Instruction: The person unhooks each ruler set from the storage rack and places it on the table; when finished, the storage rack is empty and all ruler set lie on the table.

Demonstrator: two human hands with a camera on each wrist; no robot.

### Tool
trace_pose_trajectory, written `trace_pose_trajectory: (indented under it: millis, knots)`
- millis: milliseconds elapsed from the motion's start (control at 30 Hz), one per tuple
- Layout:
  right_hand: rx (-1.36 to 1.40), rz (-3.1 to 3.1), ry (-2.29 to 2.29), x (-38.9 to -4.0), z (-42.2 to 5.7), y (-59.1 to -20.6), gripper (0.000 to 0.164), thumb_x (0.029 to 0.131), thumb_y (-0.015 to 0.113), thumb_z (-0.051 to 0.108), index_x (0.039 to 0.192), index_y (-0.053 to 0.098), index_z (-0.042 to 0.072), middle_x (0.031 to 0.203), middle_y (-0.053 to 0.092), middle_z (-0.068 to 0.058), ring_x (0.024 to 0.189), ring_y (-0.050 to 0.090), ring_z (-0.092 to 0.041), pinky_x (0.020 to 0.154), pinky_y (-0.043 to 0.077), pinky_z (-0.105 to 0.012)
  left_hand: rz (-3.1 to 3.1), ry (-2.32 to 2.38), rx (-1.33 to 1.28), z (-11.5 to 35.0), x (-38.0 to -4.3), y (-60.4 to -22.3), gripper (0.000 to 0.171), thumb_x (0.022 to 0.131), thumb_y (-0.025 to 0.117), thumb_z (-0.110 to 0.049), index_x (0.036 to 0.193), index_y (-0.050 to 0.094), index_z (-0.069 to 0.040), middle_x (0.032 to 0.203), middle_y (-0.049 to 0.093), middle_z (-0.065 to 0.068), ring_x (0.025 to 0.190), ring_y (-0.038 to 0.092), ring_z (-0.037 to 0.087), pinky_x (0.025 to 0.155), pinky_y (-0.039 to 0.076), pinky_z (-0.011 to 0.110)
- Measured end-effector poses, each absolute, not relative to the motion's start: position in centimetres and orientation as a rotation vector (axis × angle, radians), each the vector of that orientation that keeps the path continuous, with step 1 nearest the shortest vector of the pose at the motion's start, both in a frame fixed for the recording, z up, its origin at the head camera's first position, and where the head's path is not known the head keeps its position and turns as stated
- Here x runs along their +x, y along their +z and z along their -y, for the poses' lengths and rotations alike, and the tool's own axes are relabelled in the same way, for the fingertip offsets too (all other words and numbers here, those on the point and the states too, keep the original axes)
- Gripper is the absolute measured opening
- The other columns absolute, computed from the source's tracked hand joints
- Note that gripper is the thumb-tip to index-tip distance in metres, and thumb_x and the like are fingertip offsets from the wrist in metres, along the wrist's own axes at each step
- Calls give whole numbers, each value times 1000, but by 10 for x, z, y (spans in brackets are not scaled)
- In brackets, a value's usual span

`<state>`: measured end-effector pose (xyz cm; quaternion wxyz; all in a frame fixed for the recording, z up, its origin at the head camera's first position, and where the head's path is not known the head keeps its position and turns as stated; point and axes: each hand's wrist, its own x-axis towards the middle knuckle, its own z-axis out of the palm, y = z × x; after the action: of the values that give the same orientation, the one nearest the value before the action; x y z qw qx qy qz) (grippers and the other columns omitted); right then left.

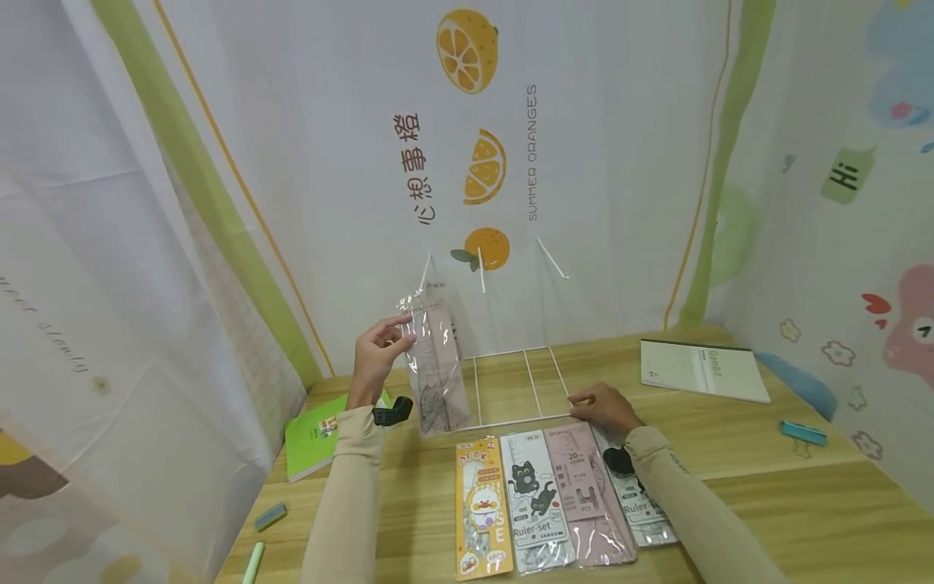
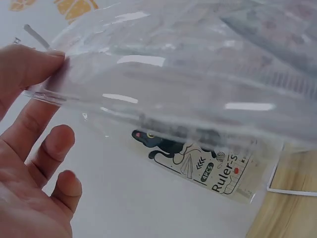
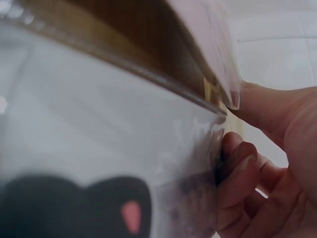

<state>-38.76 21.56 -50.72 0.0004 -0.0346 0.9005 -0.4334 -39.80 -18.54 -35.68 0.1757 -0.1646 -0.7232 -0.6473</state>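
Note:
My left hand (image 1: pixel 379 357) pinches the edge of a clear packet with a pink ruler set (image 1: pixel 441 365), upright at the left prong of a white wire rack (image 1: pixel 503 422). Its thumb and index finger hold the plastic in the left wrist view; the other fingers curl loosely. Behind that packet, a black-cat ruler-set packet (image 2: pixel 198 163) shows. My right hand (image 1: pixel 606 408) grips the rack's front right corner with bent fingers, close to a pink ruler packet (image 1: pixel 587 495) and a cat-print ruler packet (image 1: pixel 645 515), which its wrist partly covers.
A yellow duck packet (image 1: pixel 483 511) and another cat ruler packet (image 1: pixel 536 503) lie in front. At left are a green book (image 1: pixel 310 438), a small blue-grey block (image 1: pixel 271 517) and a green stick (image 1: pixel 253 562). A notebook (image 1: pixel 700 373) and blue binder clip (image 1: pixel 803 434) lie right.

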Motion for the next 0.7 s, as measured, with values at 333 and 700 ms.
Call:
trace_pose_trajectory:
  millis: [333, 700]
  knots:
    - [-76, -2806, -1360, -388, -216, -508, 35, 88, 78, 17, 120, 74, 4, 120, 68, -19, 91, 57, -23, 68, 46, -29, 2005, -1918, -484, 187, -378, -348, 39, 87, 75, 1, 125, 64, 4, 77, 64, -6, 81, 59, 10, 92, 49, 29]
    - [-109, -2785, -1428, -388, -217, -511, 36, 86, 78, 14, 119, 73, 0, 110, 71, -17, 81, 58, -21, 64, 47, -30, 2141, -1970, -378, 184, -344, -374, 41, 87, 73, 2, 126, 64, 3, 76, 67, -5, 82, 62, 13, 91, 49, 31]
